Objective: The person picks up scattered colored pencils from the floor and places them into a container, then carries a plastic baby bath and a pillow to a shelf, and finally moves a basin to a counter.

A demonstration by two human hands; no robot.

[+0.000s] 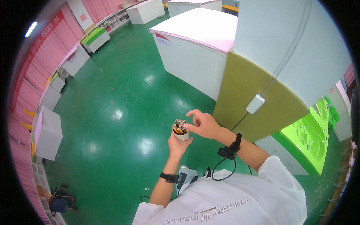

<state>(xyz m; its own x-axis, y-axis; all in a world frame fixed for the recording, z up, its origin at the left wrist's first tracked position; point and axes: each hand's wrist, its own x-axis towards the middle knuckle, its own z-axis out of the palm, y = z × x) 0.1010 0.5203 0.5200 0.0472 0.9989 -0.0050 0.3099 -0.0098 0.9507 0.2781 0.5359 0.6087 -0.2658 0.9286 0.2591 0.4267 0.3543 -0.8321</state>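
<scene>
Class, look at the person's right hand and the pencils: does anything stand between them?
Nothing visible does. The right hand is right beside the tops of the pencils, and the left hand grips their cup lower down, clear of that gap.

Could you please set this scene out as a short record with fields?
Left hand: wrapped around a cup
Cup contents: a tight bunch of pencils, ends up
Right hand: beside the pencils, thumb and forefinger apart; contact unclear
Wrists: a black band on each
Floor: green, shiny
Ahead: white cabinet with a pale top
Right side: pillar, pale above, olive below; bright green sink
</scene>
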